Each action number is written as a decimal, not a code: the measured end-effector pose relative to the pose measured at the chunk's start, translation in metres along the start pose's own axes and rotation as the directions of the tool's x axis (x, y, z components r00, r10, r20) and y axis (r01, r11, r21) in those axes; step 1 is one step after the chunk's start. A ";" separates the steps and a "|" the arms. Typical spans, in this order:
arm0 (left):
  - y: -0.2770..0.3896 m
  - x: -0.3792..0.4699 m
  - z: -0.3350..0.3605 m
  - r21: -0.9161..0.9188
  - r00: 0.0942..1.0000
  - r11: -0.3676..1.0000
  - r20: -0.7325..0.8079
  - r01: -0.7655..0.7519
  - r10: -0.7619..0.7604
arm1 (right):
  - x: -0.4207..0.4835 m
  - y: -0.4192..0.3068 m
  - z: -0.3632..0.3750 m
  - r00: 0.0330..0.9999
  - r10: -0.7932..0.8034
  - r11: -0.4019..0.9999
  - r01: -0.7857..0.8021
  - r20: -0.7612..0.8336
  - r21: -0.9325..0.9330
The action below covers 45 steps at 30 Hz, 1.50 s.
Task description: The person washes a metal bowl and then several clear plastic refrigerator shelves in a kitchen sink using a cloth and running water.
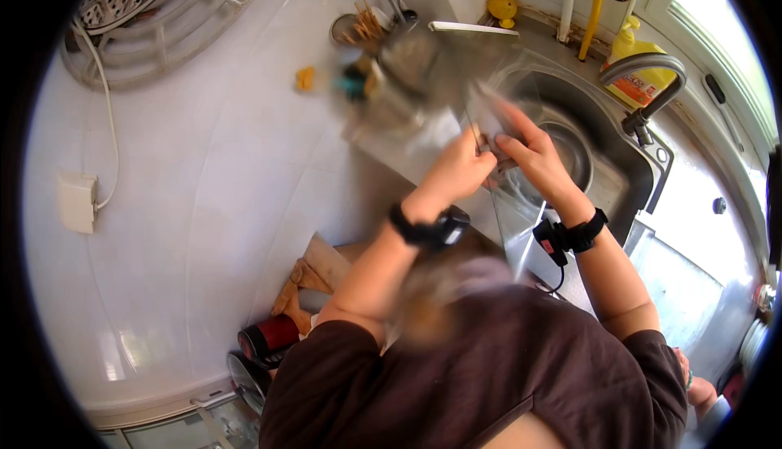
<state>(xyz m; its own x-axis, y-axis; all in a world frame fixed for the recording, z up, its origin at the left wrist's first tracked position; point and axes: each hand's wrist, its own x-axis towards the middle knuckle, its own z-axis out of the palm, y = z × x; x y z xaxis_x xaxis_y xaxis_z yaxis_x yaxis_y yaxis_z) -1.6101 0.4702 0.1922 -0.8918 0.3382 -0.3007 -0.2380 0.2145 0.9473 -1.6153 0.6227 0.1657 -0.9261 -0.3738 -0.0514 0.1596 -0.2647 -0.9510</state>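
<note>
Above the near left part of the steel sink (611, 183), my left hand (458, 168) has its fingers curled and pinches the lower end of a thin, pale grey item (489, 116). My right hand (537, 155) holds the same item from the right, thumb on top. The item is blurred, and its kind cannot be told. A round metal basin (577, 155) sits in the sink below my right hand. A clear panel (504, 204) with a thin edge passes by my hands; which side of it each hand is on cannot be told. Both wrists wear black straps with small devices.
A curved steel faucet (657, 64) and a yellow pump bottle (635, 64) stand behind the sink. Wooden chopsticks (366, 24) and blurred utensils lie beyond my left hand. A red cylinder (269, 336) is at the lower left. Another person's hand (702, 391) shows at the lower right.
</note>
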 end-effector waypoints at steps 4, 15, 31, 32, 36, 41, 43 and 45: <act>-0.001 0.001 0.009 0.162 0.991 0.984 -0.123 0.070 -0.050 | -0.005 0.024 -0.006 0.989 -0.124 0.985 0.112 -0.081 -0.135; 0.018 -0.001 0.026 -0.142 0.994 0.984 0.046 0.108 -0.102 | -0.014 -0.004 0.005 0.957 -0.282 0.938 0.259 -0.072 -0.230; 0.013 0.015 0.029 -0.211 0.962 0.938 0.058 0.274 -0.268 | -0.112 0.026 -0.012 0.984 -0.118 0.972 0.088 -0.131 -0.217; 0.014 0.016 0.027 -0.226 0.959 0.932 0.079 0.284 -0.273 | -0.113 0.022 -0.010 0.974 -0.190 0.956 0.154 -0.123 -0.251; 0.021 0.014 0.036 -0.224 0.959 0.933 0.080 0.282 -0.271 | -0.123 0.046 -0.029 0.990 -0.079 0.958 0.043 -0.117 -0.285; 0.022 0.015 0.037 -0.212 0.960 0.937 0.103 0.279 -0.262 | -0.121 0.067 -0.042 0.979 0.091 0.986 -0.114 -0.182 -0.119; 0.022 0.017 0.031 -0.191 0.960 0.941 0.095 0.278 -0.265 | -0.114 0.040 -0.023 0.990 -0.087 0.987 0.070 -0.114 -0.145; 0.019 0.016 0.026 -0.171 0.960 0.946 0.090 0.277 -0.265 | -0.110 0.014 -0.014 0.986 -0.167 0.951 0.156 -0.020 -0.266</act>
<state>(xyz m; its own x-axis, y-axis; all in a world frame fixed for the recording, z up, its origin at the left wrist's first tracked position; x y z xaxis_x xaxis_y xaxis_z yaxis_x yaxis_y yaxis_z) -1.6185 0.5037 0.2028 -0.7584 0.3506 -0.5494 -0.5377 0.1397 0.8315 -1.5158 0.6726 0.1537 -0.9465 -0.3061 0.1020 -0.0834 -0.0732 -0.9938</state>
